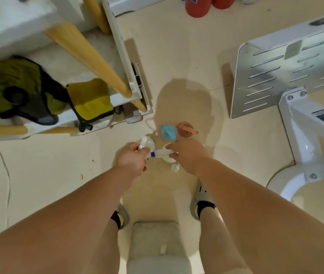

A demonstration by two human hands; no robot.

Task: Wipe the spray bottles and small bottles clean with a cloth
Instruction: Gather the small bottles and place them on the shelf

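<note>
A small white bottle (160, 153) with a blue band lies sideways between my hands above the floor. My right hand (186, 155) grips its body end. My left hand (132, 158) pinches its cap end, fingers curled. Just beyond my left hand stands a clear spray bottle with a white head (147, 142). A blue-headed spray bottle (168, 131) and an orange-headed brownish one (186, 129) stand on the floor further out. Small white bottles (174, 167) sit under my right hand. I cannot make out a cloth in either hand.
A white shelf unit with wooden legs (90, 54) stands at the left, holding a green-black bag (24, 89) and a yellow pouch (91, 98). White metal equipment (287, 70) fills the right. Red cylinders (198, 6) stand far back. My feet (202, 198) flank a grey stool (157, 244).
</note>
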